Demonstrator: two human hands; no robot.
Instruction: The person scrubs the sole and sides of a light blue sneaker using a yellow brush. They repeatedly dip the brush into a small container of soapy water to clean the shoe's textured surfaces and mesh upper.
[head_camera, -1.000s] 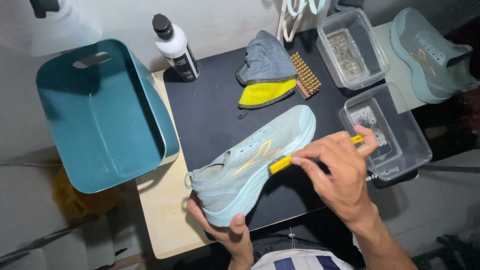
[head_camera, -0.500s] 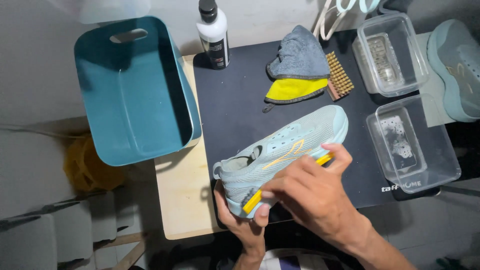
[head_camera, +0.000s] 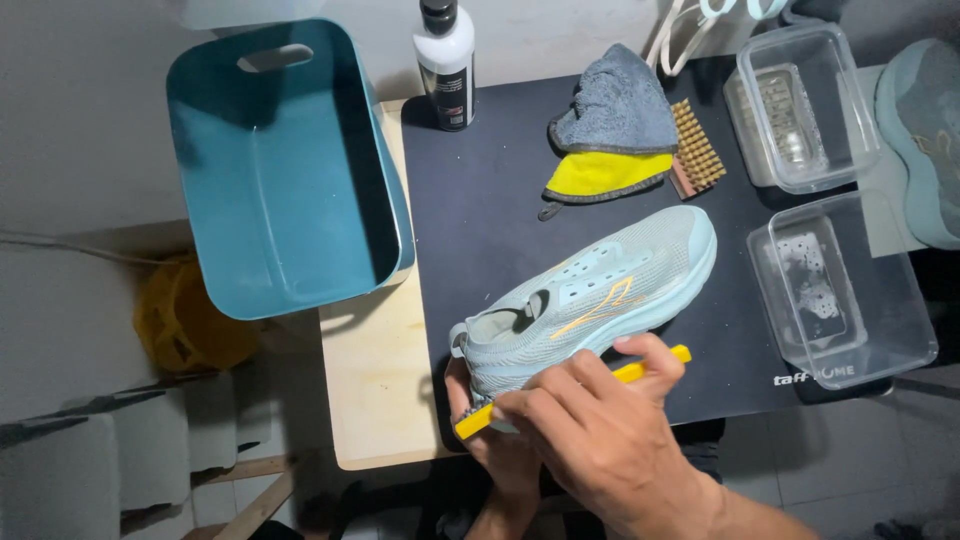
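The pale blue-green knit running shoe with orange side stripes (head_camera: 590, 300) lies on its side over the dark mat (head_camera: 480, 210) that covers the bench (head_camera: 375, 390), its toe pointing toward the far right and its heel toward the person. The left hand (head_camera: 490, 440) cups the heel from below, fingers closed around it. The right hand (head_camera: 600, 435) is closed around a slim brush with a yellow handle (head_camera: 560, 395), which lies along the lower edge of the shoe, against the sole; the bristle end near the heel is mostly hidden, so I cannot tell exactly where it touches.

As a judgement, the cleaning is in its middle: the laces are out of the shoe's eyelets, and the knit upper looks even in colour, but whether the sole edge is clean I cannot tell. A second shoe of the same colour (head_camera: 925, 140) rests at the far right edge, apart from the work.

Other things are at hand: a white bottle with a black cap (head_camera: 445, 65) stands at the mat's far corner, a grey and yellow folded cloth (head_camera: 610, 135) lies beside a wooden brush with tan bristles (head_camera: 695, 150), and two clear plastic tubs (head_camera: 840, 290) sit to the right, the nearer one showing some foamy liquid. A large teal plastic bin (head_camera: 285, 170) stands to the left.
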